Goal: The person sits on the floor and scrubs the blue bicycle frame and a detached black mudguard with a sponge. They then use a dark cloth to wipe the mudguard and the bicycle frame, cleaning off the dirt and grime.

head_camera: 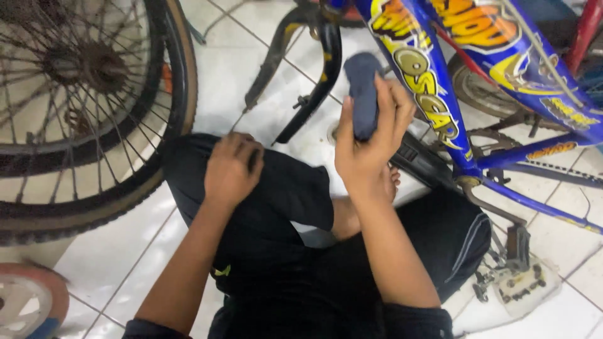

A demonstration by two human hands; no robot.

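My right hand [367, 141] is raised in front of me and grips a dark blue, oblong rubbery piece [363, 94], held upright close to the blue bicycle frame [440, 107] with yellow lettering. My left hand [232, 169] rests curled on my left knee, on the black trousers [282, 207]; a small dark thing may be tucked under its fingers, but I cannot tell. A black mudguard [320, 75] lies on the floor just beyond both hands.
A loose spoked wheel with a worn tyre [94, 113] stands at the left. A white pedal [524, 285] and crank sit at the lower right on the white tiled floor [226, 69]. A red-rimmed small wheel [28, 301] shows at the bottom left.
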